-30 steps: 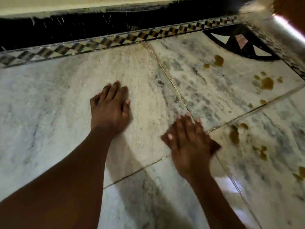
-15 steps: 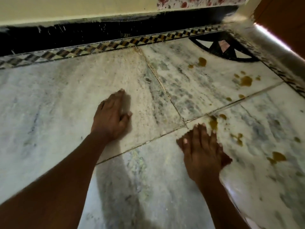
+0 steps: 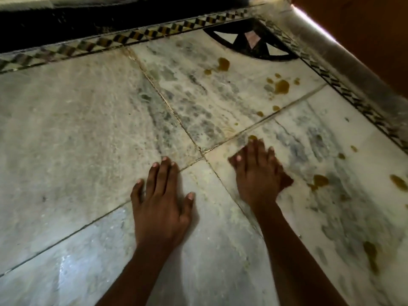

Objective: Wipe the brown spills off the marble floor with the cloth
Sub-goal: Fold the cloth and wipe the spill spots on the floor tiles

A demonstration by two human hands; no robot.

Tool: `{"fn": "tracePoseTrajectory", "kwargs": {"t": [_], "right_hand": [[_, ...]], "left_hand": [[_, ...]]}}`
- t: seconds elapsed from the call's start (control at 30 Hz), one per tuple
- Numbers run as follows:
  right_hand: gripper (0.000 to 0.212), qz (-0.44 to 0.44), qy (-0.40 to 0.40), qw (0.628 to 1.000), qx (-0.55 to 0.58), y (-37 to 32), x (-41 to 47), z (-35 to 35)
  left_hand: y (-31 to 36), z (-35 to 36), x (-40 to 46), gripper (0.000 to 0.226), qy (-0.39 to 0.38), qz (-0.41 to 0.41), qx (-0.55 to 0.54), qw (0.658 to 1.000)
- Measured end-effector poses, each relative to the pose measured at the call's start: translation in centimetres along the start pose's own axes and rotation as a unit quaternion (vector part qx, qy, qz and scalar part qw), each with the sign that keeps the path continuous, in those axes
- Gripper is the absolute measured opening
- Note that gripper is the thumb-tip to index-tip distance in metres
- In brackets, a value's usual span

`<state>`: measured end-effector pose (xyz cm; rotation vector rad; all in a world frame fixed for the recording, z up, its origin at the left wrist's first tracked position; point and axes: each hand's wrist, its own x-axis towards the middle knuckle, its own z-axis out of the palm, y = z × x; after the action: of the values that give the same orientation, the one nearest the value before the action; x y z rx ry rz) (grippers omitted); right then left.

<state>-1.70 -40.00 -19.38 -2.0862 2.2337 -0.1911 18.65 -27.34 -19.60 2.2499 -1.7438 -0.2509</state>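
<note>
i see no containers here, only the marble floor (image 3: 88,133) with its thin seams crossing near the middle. my left hand (image 3: 162,206) lies flat on the floor, palm down, fingers spread wide and holding nothing, the fingertips reaching just across a seam. the forearm runs back toward the lower edge. my right hand (image 3: 257,173) presses flat as well, palm down, with a dark brown cloth (image 3: 286,181) pinned under it; only a corner of the cloth pokes out past the little-finger side, so i cannot tell its full shape. this hand sits just beyond the crossing of the seams. a small brown spill (image 3: 252,137) touches its fingertips. another spill (image 3: 320,181) lies near the cloth's showing corner, apart from it. more brown spills (image 3: 281,86) are scattered farther off toward the patterned border (image 3: 141,36) and the dark corner inlay (image 3: 249,44), and others trail along the right side of the floor, one long streak (image 3: 371,255) beside my right forearm.
</note>
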Motion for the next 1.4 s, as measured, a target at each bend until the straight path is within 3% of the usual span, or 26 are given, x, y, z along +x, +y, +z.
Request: {"fn": "tracePoseTrajectory", "kwargs": {"t": [0.07, 0.1, 0.13, 0.2, 0.27, 0.33, 0.43, 0.53, 0.6, 0.7, 0.77, 0.83, 0.97, 1.0, 1.07, 1.13, 1.2, 1.27, 1.33, 1.4], "right_hand": [[0.069, 0.13, -0.016, 0.99, 0.052, -2.7, 4.1, 0.2], [0.07, 0.142, -0.032, 0.987, 0.068, -4.4, 5.6, 0.2], [0.071, 0.11, -0.039, 0.991, 0.071, -5.8, 6.1, 0.6], [0.071, -0.057, -0.026, 0.998, 0.033, -7.0, 4.0, 1.1], [0.065, -0.216, -0.042, 0.975, -0.009, -5.0, -0.6, 0.3], [0.063, -0.268, -0.069, 0.961, -0.017, -0.8, -3.9, -0.8], [0.065, -0.157, -0.044, 0.987, -0.008, 3.2, -1.6, -0.8], [0.069, 0.024, 0.007, 1.0, 0.009, -0.2, 4.1, 0.7], [0.069, -0.001, 0.011, 1.0, 0.016, -2.5, 5.4, 1.0], [0.067, -0.196, -0.017, 0.98, -0.009, -1.5, 0.1, 0.1], [0.065, -0.242, -0.065, 0.968, -0.022, 1.8, -5.7, -1.3], [0.063, -0.197, -0.045, 0.979, -0.017, 5.5, -7.7, -1.7], [0.066, 0.035, 0.024, 0.999, 0.001, 5.1, 0.1, -0.8], [0.069, 0.039, 0.015, 0.999, 0.006, 3.7, 1.7, -0.7], [0.074, -0.056, -0.011, 0.998, 0.006, 1.9, 1.1, -0.6], [0.071, -0.19, -0.041, 0.981, -0.022, 2.5, -4.1, -1.0], [0.065, -0.229, -0.061, 0.971, -0.022, 5.8, -10.6, -2.1], [0.063, -0.164, -0.04, 0.986, -0.01, 9.1, -12.4, -2.5], [0.065, -0.042, -0.017, 0.999, -0.013, 10.0, -10.0, -2.1], [0.066, 0.004, 0.006, 1.0, -0.022, 9.3, -7.1, -1.6]], "left_hand": [[0.3, 0.1, 0.2, 0.079, -0.006, -0.014, 0.015, 1.0], [0.5, 0.0, 0.4, 0.079, -0.009, -0.017, 0.016, 1.0], [0.5, 0.0, 0.4, 0.078, -0.008, -0.019, 0.017, 1.0], [0.5, 0.0, 0.3, 0.077, -0.007, -0.021, 0.017, 1.0], [0.8, -0.5, 0.4, 0.076, -0.009, -0.024, 0.024, 0.999], [0.9, -0.7, 0.5, 0.076, -0.009, -0.029, 0.028, 0.999], [0.8, -0.7, 0.4, 0.076, -0.005, -0.023, 0.032, 0.999], [0.6, 0.0, 0.4, 0.073, 0.009, -0.022, 0.035, 0.999], [0.9, -0.1, 0.4, 0.072, 0.014, -0.028, 0.036, 0.999], [1.2, -0.8, 0.4, 0.072, 0.011, -0.031, 0.036, 0.999], [1.4, -1.3, 0.4, 0.072, 0.012, -0.032, 0.036, 0.999], [1.3, -1.2, 0.4, 0.071, 0.01, -0.029, 0.038, 0.999], [1.4, -0.6, 0.4, 0.07, 0.011, -0.027, 0.051, 0.998], [1.3, -0.7, 0.4, 0.07, 0.016, -0.028, 0.056, 0.998], [1.5, -0.8, 0.4, 0.069, 0.02, -0.025, 0.058, 0.998], [1.4, -1.0, 0.4, 0.069, 0.016, -0.024, 0.061, 0.998], [1.5, -1.0, 0.3, 0.069, 0.017, -0.023, 0.061, 0.998], [1.5, -0.7, 0.3, 0.069, 0.028, -0.02, 0.058, 0.998], [1.3, -0.4, 0.2, 0.069, 0.03, -0.016, 0.057, 0.998], [1.2, -0.2, 0.2, 0.069, 0.033, -0.01, 0.055, 0.998]]}}
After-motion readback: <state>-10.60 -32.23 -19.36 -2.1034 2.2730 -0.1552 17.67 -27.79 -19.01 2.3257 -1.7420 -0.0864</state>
